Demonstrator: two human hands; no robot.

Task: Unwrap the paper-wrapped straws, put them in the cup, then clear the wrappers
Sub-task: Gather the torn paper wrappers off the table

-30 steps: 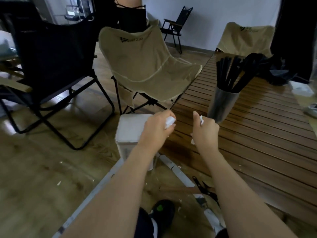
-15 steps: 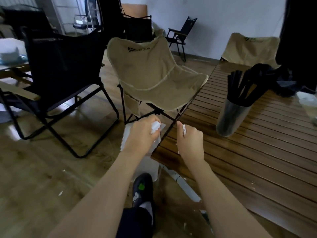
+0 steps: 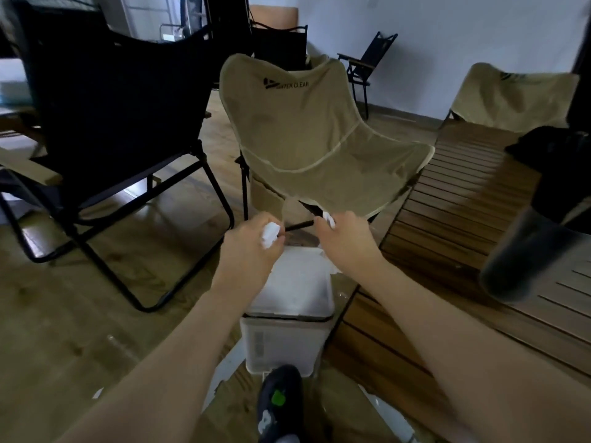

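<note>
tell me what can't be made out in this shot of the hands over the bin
- Head view: the dark grey cup of black straws is motion-blurred and cut by the right edge; no straw count.
- The crumpled white paper wrappers are mostly hidden inside each hand's grip, left hand and right hand.
- The white plastic bin: its contents are washed out.

Cup [image 3: 524, 251] at 3 o'clock motion-blurred, straws above it cut by right edge. Wrapper [image 3: 269, 235] mostly hidden inside left hand [image 3: 252, 247]. Bin [image 3: 289, 310] contents perhaps paper, unclear.
</note>
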